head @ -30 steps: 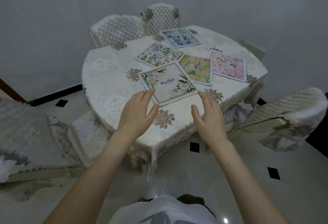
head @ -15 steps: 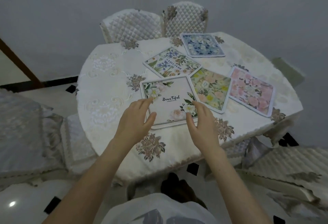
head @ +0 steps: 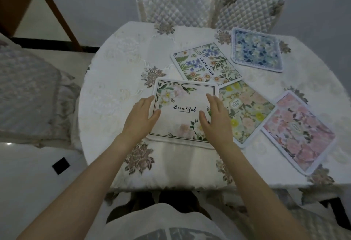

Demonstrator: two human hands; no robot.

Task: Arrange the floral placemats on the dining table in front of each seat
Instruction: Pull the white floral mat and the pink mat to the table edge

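Several floral placemats lie on the round dining table (head: 117,91). Nearest me is a white "Beautiful" placemat (head: 183,99). My left hand (head: 141,118) rests on its left edge, thumb on top, fingers apart. On its right side my right hand (head: 214,120) lies flat, palm down. Its right edge overlaps a yellow-green placemat (head: 247,114). A purple-flower placemat (head: 207,64) lies behind, a blue placemat (head: 256,49) at the far side, and a pink placemat (head: 298,131) at the right.
The table wears a cream embroidered cloth with flower patches. Two quilted chairs (head: 176,3) (head: 248,7) stand at the far side. A covered seat (head: 32,95) is at the left. Tiled floor (head: 38,175) shows at the lower left.
I have come closer to the table. Both hands moved forward from the table's near edge onto the white placemat, which now lies squarer to me and over the yellow-green placemat's edge.
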